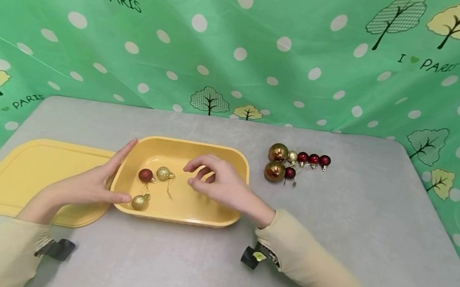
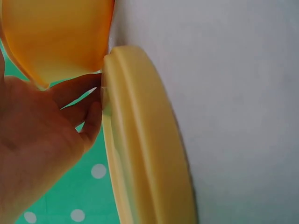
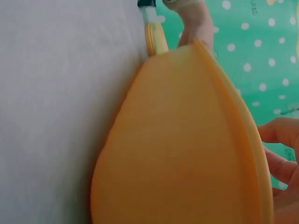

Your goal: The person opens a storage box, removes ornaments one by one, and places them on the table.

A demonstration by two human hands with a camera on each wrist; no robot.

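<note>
A yellow rectangular container [image 1: 198, 219] holds one red glitter bauble [image 1: 145, 175] and two gold glitter baubles, one near the middle left [image 1: 163, 173] and one at the front left corner [image 1: 139, 201]. My left hand [image 1: 86, 185] rests against the container's left end, its thumb at the front rim and its straight index finger along the back left corner. In the left wrist view its other fingertips meet the edge of the yellow lid [image 2: 140, 126]. Over the container's right half hovers my right hand [image 1: 223, 183], fingers loosely bent, thumb and index apart, nothing visible between them.
Right of the container, two large shiny bronze baubles [image 1: 276, 162], a small gold one [image 1: 293, 156] and several small dark red ones [image 1: 313, 159] are grouped on the grey table [image 1: 332, 243]. The lid lies flat left of the container. A green patterned cloth [image 1: 244, 64] hangs behind.
</note>
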